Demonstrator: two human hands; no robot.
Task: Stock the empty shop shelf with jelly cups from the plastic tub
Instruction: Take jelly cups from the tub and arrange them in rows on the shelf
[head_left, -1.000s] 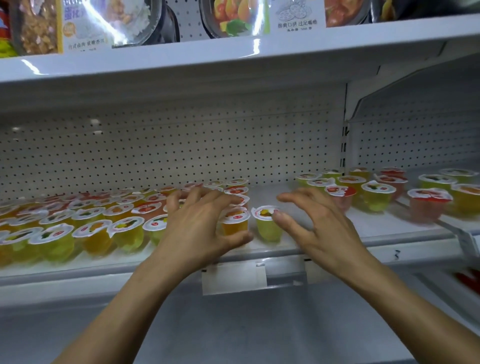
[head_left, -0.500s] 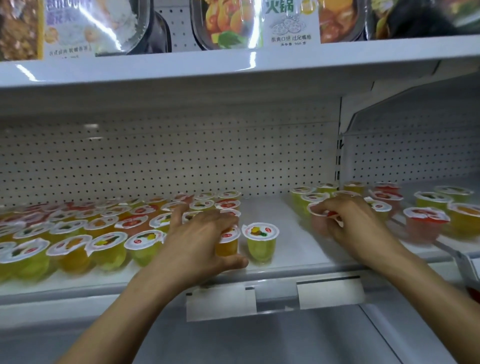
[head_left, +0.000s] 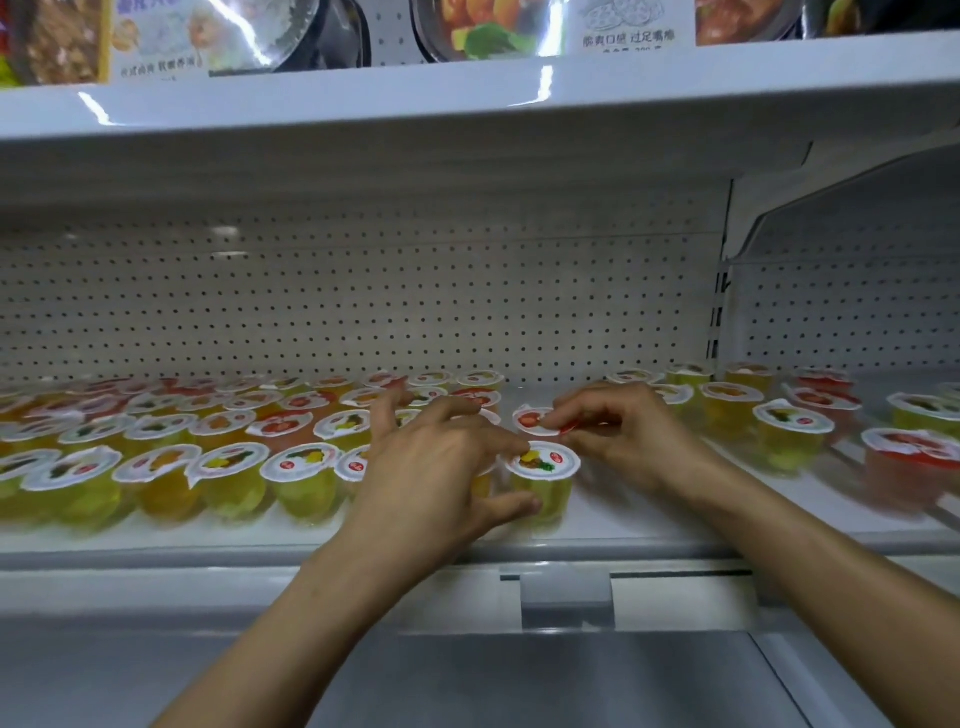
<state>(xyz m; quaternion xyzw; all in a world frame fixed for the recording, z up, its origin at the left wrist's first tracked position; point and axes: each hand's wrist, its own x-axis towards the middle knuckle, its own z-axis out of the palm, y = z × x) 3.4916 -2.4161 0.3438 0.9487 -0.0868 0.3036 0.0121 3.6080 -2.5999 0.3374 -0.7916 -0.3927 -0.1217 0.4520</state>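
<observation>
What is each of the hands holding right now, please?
Left hand: holds the yellow jelly cup.
Right hand: pinches the red jelly cup.

1 head cam, close, facing shelf.

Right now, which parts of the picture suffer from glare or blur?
Head view: glare streaks cross the packaged meals above; the red cup at the far right is smeared; the yellow cup pinched by the left hand looks fairly sharp.
</observation>
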